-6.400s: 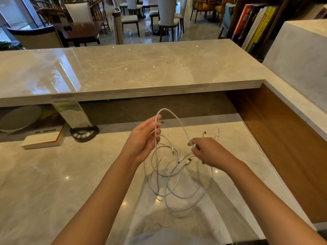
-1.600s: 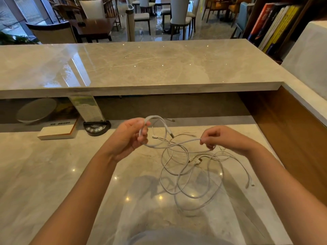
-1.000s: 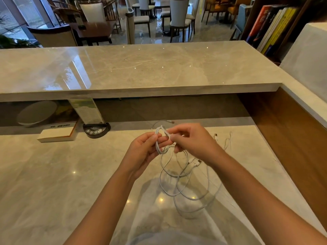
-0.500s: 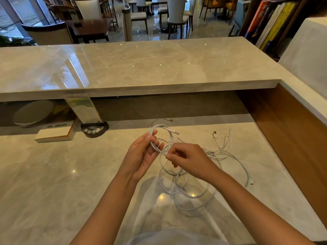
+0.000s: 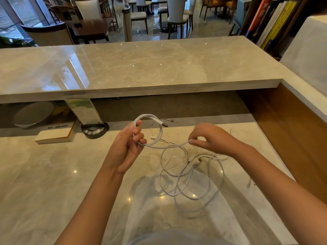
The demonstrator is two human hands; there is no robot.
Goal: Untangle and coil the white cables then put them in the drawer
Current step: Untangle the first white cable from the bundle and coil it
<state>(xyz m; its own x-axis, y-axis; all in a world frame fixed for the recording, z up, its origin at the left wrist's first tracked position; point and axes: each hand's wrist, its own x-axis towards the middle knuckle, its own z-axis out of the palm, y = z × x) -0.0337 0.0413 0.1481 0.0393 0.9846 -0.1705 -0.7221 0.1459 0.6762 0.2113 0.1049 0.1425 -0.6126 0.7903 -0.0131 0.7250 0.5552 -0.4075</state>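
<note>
One head-worn camera looks forward and down, close over the marble counter [image 5: 53, 183] toward the dining chairs [image 5: 177, 16].

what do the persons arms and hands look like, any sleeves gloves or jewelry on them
Both forearms are bare as far as the frame shows them, with no sleeves in view. The left hand and right hand wear no gloves, and no rings, watch or bracelet show on the fingers or wrists. A pale grey garment edge shows at the bottom of the frame.
</note>
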